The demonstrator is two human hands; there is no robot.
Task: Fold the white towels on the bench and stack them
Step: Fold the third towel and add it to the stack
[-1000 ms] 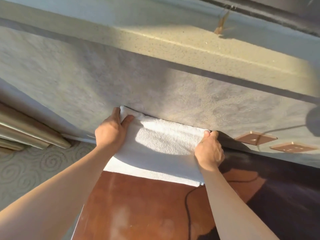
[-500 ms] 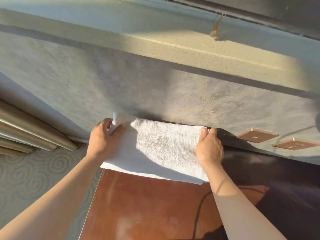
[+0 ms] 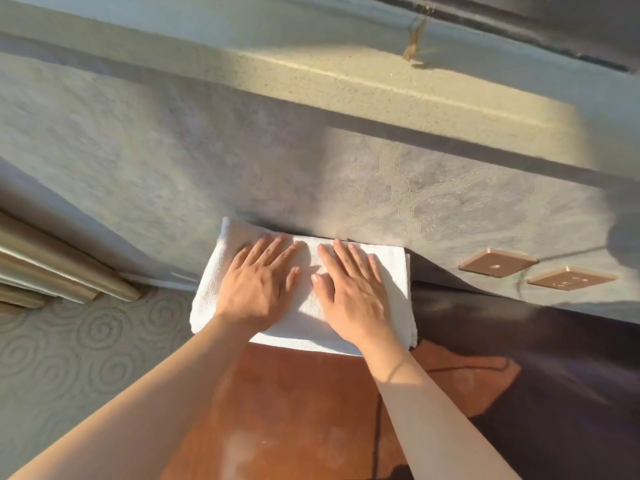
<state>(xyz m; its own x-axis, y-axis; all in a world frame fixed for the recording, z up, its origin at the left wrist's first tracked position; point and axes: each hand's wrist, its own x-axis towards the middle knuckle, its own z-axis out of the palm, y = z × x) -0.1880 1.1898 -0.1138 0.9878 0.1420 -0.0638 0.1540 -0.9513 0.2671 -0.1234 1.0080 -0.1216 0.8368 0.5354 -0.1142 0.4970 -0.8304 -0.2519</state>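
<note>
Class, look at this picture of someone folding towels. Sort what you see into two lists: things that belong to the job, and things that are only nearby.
Part of the job:
white towel, folded
left hand, flat on it
right hand, flat on it
brown bench under the towel

Only nearby:
two brown wall plates
dark cord on the bench
swirl-patterned carpet

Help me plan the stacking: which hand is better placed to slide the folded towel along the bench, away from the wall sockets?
Probably left. The left hand lies flat on the towel on the side farther from the sockets; the right hand presses nearer them.
</note>
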